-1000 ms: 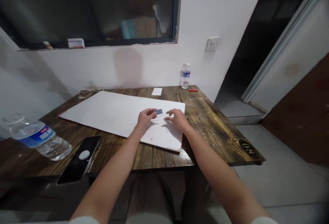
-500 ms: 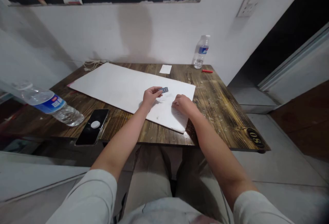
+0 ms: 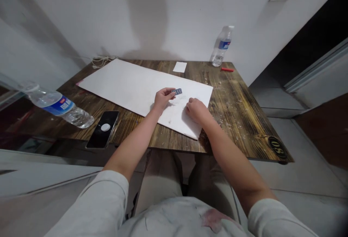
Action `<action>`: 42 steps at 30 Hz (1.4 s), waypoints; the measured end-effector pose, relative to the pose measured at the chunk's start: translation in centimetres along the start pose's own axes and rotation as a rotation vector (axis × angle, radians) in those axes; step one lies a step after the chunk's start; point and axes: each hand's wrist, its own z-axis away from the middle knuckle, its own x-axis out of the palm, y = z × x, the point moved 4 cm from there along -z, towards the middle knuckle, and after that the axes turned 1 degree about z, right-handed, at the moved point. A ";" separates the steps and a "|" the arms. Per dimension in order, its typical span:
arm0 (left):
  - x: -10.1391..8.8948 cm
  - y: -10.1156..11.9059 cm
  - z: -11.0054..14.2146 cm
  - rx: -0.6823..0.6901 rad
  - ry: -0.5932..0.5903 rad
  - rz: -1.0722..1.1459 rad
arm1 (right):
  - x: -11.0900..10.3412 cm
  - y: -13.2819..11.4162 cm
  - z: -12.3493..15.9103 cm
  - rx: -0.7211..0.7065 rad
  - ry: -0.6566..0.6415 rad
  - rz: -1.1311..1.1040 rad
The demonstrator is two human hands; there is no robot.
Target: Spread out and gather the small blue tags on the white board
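Note:
My left hand (image 3: 163, 98) is closed in a pinch on a small blue-grey rectangular block (image 3: 178, 91) with light printing, held just over the white board (image 3: 122, 81). Its exact kind is too small to make out. To the right, my right hand (image 3: 196, 111) rests by the board's right end with its fingers curled together. What lies inside those fingers, if anything, is hidden. Between the hands, faint grey marks and small specks show on the board.
A phone (image 3: 103, 135) with a white disc on it lies at the front left beside a tilted water bottle (image 3: 62, 106). Toward the back are a white paper square (image 3: 179, 67), another bottle (image 3: 221, 48), a red stick-like thing (image 3: 227, 69) and a coiled white cable (image 3: 102, 61).
The view has tilted down and shifted slightly left, so the scene sits a little differently. Both hands keep nearly the same pose, and the left still pinches the small block.

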 end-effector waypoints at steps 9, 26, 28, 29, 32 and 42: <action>0.1 0.3 0.4 -0.005 -0.027 -0.051 | 0.4 0.9 -0.2 0.120 0.156 -0.126; 1.3 0.5 1.6 -0.067 -0.308 -0.169 | 0.7 2.9 -0.7 0.145 0.469 -0.625; 1.4 0.6 1.8 -0.087 -0.329 -0.198 | 0.6 2.8 -0.8 0.137 0.471 -0.638; 1.5 0.7 1.9 -0.085 -0.332 -0.212 | 0.5 2.7 -1.0 0.130 0.472 -0.646; 1.4 0.9 1.8 -0.036 -0.296 -0.237 | 0.0 3.0 -1.3 0.097 0.422 -0.684; 0.9 -0.2 0.9 -0.055 -0.178 -0.137 | 0.6 4.4 -0.2 -0.081 -0.073 -0.498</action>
